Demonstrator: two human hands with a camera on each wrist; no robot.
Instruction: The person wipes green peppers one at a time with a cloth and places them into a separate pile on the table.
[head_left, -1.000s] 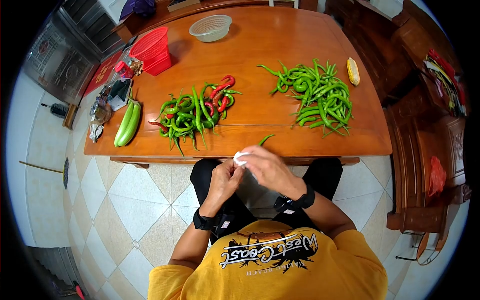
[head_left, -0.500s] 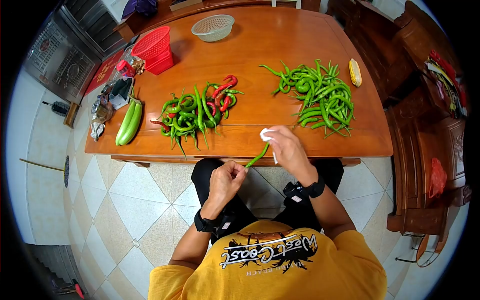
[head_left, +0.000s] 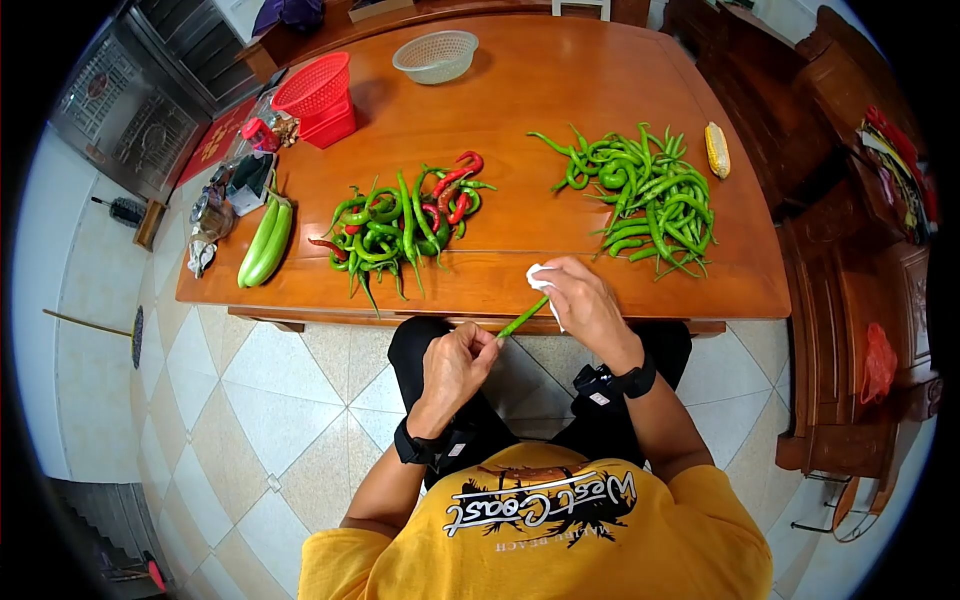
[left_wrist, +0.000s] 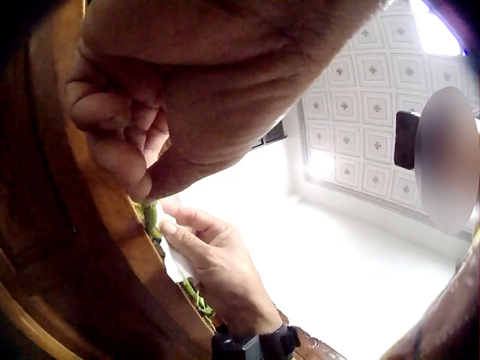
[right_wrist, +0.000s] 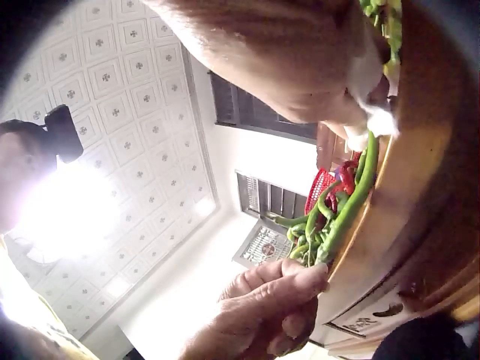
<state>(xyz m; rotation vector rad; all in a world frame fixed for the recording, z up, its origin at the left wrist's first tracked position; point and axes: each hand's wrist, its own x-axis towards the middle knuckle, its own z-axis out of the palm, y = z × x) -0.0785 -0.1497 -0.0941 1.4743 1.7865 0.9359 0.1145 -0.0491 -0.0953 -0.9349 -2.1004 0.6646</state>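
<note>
A single green pepper (head_left: 522, 319) slants between the two hands at the table's front edge. The left hand (head_left: 455, 372) pinches its lower end between thumb and fingers. At its upper end the right hand (head_left: 587, 308) grips a white cloth or tissue (head_left: 541, 277) around the pepper. In the right wrist view the pepper (right_wrist: 352, 206) runs from the left fingertips up to the white piece (right_wrist: 381, 122). A pile of green and red peppers (head_left: 385, 228) lies to the left on the table, and a pile of green peppers (head_left: 655, 200) to the right.
Two pale green eggplants (head_left: 266, 243) lie at the table's left, near jars and bags. Behind them stand red baskets (head_left: 318, 92), with a pale colander (head_left: 436, 57) at the back. A corn cob (head_left: 717, 151) lies near the right edge of the table (head_left: 520, 120).
The right hand has moved away from the left hand, rightward and up, with the white piece. The pepper now shows stretched between the hands. The whole view has shifted slightly.
</note>
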